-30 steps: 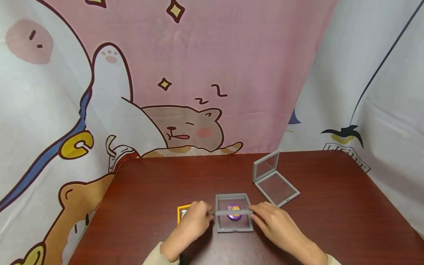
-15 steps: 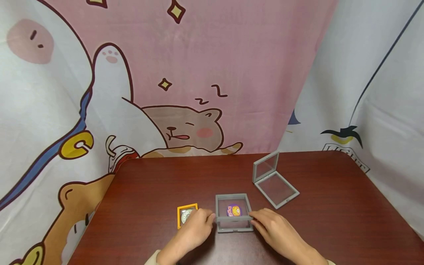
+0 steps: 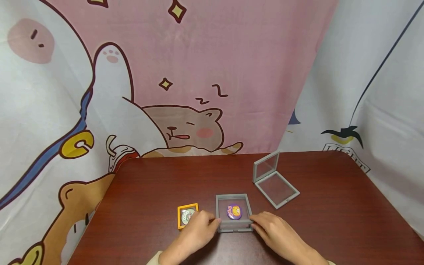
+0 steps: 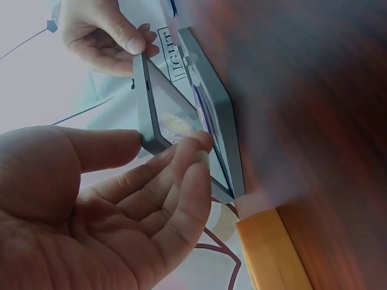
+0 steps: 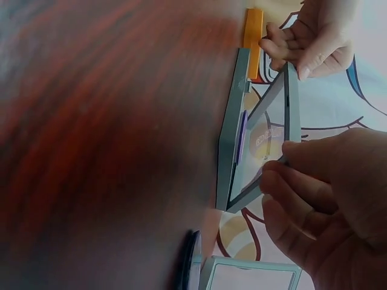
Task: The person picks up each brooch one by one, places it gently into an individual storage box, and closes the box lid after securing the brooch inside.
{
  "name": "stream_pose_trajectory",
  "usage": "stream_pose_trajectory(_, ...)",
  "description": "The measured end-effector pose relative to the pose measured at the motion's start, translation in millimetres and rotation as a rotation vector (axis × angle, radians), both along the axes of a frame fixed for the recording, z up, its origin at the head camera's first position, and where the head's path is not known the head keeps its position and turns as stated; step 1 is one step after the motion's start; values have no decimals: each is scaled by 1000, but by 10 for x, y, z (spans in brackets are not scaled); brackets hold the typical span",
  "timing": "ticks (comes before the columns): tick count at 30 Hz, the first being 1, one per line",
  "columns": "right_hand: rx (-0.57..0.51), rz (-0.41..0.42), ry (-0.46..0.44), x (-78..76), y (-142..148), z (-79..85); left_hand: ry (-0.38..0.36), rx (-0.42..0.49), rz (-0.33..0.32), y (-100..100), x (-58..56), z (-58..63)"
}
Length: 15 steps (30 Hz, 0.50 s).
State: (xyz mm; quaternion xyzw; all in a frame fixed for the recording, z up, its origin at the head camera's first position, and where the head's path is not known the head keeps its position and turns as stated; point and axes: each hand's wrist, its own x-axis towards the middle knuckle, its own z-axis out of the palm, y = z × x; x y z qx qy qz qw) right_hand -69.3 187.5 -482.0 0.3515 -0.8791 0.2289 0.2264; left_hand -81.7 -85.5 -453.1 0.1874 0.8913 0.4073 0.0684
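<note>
In the head view a grey square display case (image 3: 217, 206) with clear panes lies on the table, its hinged lid (image 5: 292, 109) slanting low over the base. A round purple badge (image 3: 234, 212) with a yellow cartoon face rests inside the case. My left hand (image 3: 198, 230) holds the lid's near left corner, thumb on the edge and fingers curled beside it, as the left wrist view shows. At the near right corner my right hand (image 3: 278, 233) pinches the lid between thumb and index finger. The lid's free edge is still apart from the base in both wrist views.
A second grey case (image 3: 255, 173) stands with its lid raised, behind and right of the first. To the left, partly covered by my left hand, is a small yellow-framed case (image 3: 179, 217) containing a pale round piece. A cartoon-printed cloth (image 3: 258, 73) hangs behind the brown table (image 3: 149, 191).
The lid has swung down towards me, nearer the base, both hands moving with it. My left hand has shifted slightly right and nearer, uncovering more of the yellow-framed case.
</note>
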Motion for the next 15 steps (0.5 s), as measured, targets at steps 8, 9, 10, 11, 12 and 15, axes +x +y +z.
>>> stream_pose_trajectory(8, 52, 58, -10, -8, 9, 9, -3, -47, -8, 21, 15, -29)
stream_pose_trajectory(9, 58, 65, -19, -6, 8, 11, -6, -53, -9, 22, 18, -33)
stream_pose_trajectory(10, 63, 70, -30, -5, 7, 11, -8, -61, -11, 22, 19, -38)
stream_pose_trajectory(11, 67, 75, -47, -2, 8, 13, -16, -66, -11, 23, 22, -41)
stream_pose_trajectory(12, 70, 80, -63, -1, 8, 13, -27, -71, -12, 24, 25, -42)
stream_pose_trajectory(15, 75, 87, -100, 0, 7, 9, -47, -91, -14, 26, 25, -57)
